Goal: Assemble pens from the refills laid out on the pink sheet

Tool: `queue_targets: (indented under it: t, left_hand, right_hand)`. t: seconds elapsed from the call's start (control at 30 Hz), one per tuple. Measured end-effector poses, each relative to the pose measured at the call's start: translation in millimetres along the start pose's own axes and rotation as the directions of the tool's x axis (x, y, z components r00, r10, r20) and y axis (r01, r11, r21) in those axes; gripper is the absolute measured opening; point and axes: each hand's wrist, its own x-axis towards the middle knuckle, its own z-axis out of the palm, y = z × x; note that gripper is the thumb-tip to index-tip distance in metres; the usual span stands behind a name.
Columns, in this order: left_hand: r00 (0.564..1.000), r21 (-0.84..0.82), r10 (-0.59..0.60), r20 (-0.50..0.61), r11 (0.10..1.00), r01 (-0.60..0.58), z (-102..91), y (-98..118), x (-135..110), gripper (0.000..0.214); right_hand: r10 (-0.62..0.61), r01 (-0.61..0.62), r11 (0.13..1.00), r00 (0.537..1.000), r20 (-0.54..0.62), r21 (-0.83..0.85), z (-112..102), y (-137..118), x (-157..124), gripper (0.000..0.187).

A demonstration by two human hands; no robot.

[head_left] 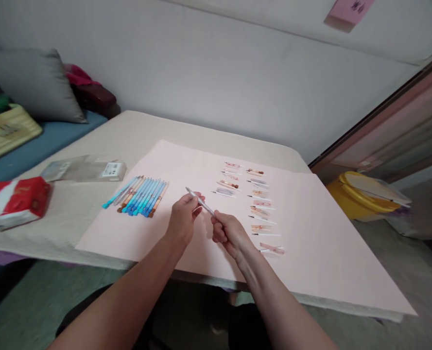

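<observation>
A slim silver-grey pen (205,205) slants between my two hands above the pink sheet (310,243). My left hand (182,216) pinches it near its upper left end, which sticks out past the fingers. A thin pale strip shows beside those fingertips; what it is I cannot make out. Around the pen's lower right end, my right hand (228,232) is closed. Left of my hands lies a row of several blue, brown and grey pens (143,194). To the right, two columns hold thin white refills (267,234) with dark tips, beside small printed pieces (262,227).
A red packet (17,201) and a clear plastic bag (86,168) lie on the table's beige cover (135,129) at left. Beyond stand a grey cushion (33,85) and a yellow basket (9,129). A white wall closes the back; a yellow bucket (354,197) stands at right.
</observation>
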Motion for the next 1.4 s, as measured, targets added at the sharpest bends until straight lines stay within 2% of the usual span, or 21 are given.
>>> queue_targets:
  t: [0.13, 0.27, 0.4, 0.57, 0.77, 0.9, 1.13, 1.4]
  left_hand:
    - [1.0, -0.038, 0.003, 0.003, 0.999, -0.003, 2.3, 4.5, -1.5, 0.024]
    - [0.997, -0.127, 0.048, -0.065, 0.99, -0.056, -0.3, 11.7, 1.1, 0.032]
    - [0.991, -0.171, 0.091, -0.094, 0.98, -0.106, -6.2, 16.5, 6.2, 0.027]
    - [0.992, -0.183, 0.076, -0.098, 0.979, -0.093, -8.3, 16.8, 7.4, 0.02]
    - [0.986, -0.136, 0.129, -0.103, 0.98, -0.143, -7.0, 16.7, 7.1, 0.014]
    - [0.986, -0.124, 0.143, -0.09, 0.98, -0.153, -6.3, 16.4, 6.7, 0.012]
    - [0.983, -0.118, 0.17, -0.073, 0.977, -0.178, -5.8, 16.2, 6.0, 0.01]
    - [0.979, -0.11, 0.195, -0.057, 0.974, -0.2, -6.2, 14.5, 6.4, 0.011]
  right_hand:
    - [-0.047, 0.047, 0.999, 0.999, 0.013, 0.026, -0.1, 0.6, 0.6, 0.034]
    - [-0.09, 0.09, 0.996, 0.996, 0.004, 0.012, 2.7, 0.1, -0.6, 0.033]
    - [-0.125, 0.125, 0.992, 0.992, 0.002, -0.016, 4.2, 0.1, -1.9, 0.033]
    - [-0.174, 0.174, 0.983, 0.985, 0.003, -0.066, 4.4, 0.3, -1.9, 0.034]
    - [-0.25, 0.231, 0.943, 0.967, -0.051, -0.239, 4.1, 0.2, -2.5, 0.034]
    - [-0.263, 0.23, 0.935, 0.961, -0.091, -0.27, 8.0, 1.7, -4.9, 0.034]
    - [-0.29, 0.258, 0.929, 0.953, -0.088, -0.264, 10.5, 5.1, -7.3, 0.033]
    - [-0.239, 0.221, 0.955, 0.969, -0.07, -0.197, 9.8, 6.0, -5.6, 0.034]
